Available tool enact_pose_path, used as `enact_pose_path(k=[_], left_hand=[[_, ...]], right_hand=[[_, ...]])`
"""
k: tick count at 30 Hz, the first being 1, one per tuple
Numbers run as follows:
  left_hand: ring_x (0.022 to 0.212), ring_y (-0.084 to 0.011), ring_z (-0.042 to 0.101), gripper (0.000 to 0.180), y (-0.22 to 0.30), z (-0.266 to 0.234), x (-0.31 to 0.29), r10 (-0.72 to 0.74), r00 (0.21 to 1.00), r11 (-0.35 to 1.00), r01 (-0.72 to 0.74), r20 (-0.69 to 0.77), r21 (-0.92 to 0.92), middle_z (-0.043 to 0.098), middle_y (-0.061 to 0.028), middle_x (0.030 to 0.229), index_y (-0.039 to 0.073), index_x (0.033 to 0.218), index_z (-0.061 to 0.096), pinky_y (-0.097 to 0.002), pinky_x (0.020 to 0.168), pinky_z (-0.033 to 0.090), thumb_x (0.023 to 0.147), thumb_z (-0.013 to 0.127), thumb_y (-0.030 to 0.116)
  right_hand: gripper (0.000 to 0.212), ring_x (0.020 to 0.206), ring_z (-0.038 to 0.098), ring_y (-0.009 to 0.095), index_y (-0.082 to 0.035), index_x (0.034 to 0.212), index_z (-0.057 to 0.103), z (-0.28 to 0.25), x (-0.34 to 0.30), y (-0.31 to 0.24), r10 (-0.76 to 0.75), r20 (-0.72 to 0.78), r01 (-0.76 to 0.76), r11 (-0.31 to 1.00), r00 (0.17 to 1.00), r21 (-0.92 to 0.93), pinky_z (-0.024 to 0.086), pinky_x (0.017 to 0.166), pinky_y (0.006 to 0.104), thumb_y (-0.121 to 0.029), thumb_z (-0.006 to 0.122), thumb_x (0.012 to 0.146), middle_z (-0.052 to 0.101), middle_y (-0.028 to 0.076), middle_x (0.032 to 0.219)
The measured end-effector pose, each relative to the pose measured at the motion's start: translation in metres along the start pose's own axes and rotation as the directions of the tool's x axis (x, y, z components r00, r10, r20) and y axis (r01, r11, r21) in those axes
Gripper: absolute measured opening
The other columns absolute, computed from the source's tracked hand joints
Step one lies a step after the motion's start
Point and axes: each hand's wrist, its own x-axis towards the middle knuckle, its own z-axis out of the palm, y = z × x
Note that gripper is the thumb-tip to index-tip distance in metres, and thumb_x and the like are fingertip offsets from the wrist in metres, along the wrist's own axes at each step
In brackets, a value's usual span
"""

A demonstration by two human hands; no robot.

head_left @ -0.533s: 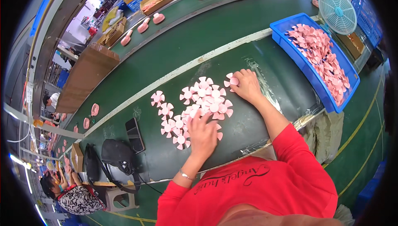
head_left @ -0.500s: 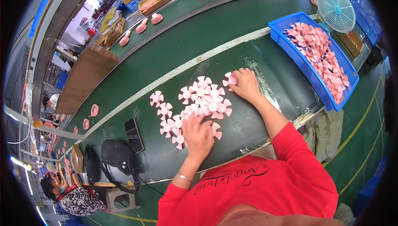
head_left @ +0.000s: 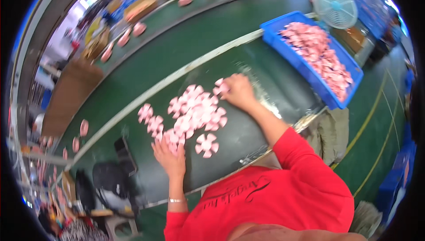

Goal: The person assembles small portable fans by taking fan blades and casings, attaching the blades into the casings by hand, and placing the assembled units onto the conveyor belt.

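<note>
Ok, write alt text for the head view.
A left hand touches the near left edge of a heap of pink pinwheel-shaped pieces on a green table; the right hand touches another piece. A blue bin of pink parts sits at right.

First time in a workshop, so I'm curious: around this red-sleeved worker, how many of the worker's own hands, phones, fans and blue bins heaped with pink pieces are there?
Hands (left hand, right hand): 2
Dark phone: 1
Round fan: 1
Heaped blue bin: 1
Total: 5
The loose pink pieces overlap too much to count.
</note>
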Motion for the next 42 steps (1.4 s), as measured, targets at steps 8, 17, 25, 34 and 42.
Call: enact_pose_path(k=[8,17,25,34,42], left_hand=[[0.131,-0.0414,0.033,0.051,0.027,0.003,0.030,0.220,0.971,0.960,-0.233,-0.097,-0.153,0.041,-0.0244,0.137,0.001,0.129,0.048,-0.0479,0.109,0.026,0.087,0.060,0.027],[0.100,-0.0336,0.057,0.036,-0.049,0.029,0.128,0.044,0.988,0.959,-0.083,-0.147,-0.271,0.057,-0.0206,0.111,-0.005,0.118,0.054,-0.0407,0.087,0.044,0.092,0.053,0.020],[0.104,-0.0311,0.059,0.030,0.031,0.014,0.124,0.183,0.972,0.884,-0.096,0.150,-0.457,0.061,-0.0171,0.112,0.001,0.117,0.059,-0.0359,0.092,0.044,0.092,0.053,0.019],[0.136,-0.0392,0.027,0.069,0.044,-0.016,0.000,0.281,0.958,0.920,-0.284,-0.049,-0.272,0.040,-0.0154,0.142,0.009,0.135,0.045,-0.0501,0.111,0.021,0.075,0.071,0.030],[0.141,-0.0432,0.008,0.075,0.094,-0.003,-0.021,0.377,0.885,0.926,-0.350,0.274,-0.142,0.020,-0.0174,0.151,0.010,0.136,0.044,-0.0651,0.107,0.008,0.074,0.072,0.043]], right_hand=[[0.027,0.085,0.053,0.029,-0.007,0.086,0.065,-0.019,-0.003,0.005,0.041,-0.010,-0.040,0.995,0.999,0.092,0.040,0.075,0.0410,-0.024,0.073,0.066,0.055,0.010,0.083],[0.029,0.085,0.052,0.026,-0.009,0.089,0.066,-0.013,0.004,0.001,0.044,0.024,-0.045,0.997,0.999,0.068,0.039,0.075,0.0388,-0.027,0.073,0.068,0.054,0.007,0.082],[0.031,0.084,0.053,0.028,-0.007,0.088,0.065,-0.013,0.002,0.004,0.077,0.008,-0.078,0.987,0.997,0.138,0.040,0.075,0.0406,-0.026,0.074,0.065,0.056,0.009,0.081],[0.030,0.082,0.055,0.025,-0.008,0.094,0.066,-0.011,0.009,0.000,0.237,-0.072,-0.196,0.910,0.969,0.364,0.041,0.077,0.0364,-0.029,0.071,0.072,0.058,0.006,0.082],[0.033,0.081,0.057,0.025,-0.010,0.101,0.065,-0.009,0.005,-0.007,0.012,0.023,-0.021,0.896,1.000,0.444,0.043,0.077,0.0368,-0.029,0.069,0.075,0.061,0.007,0.080]])
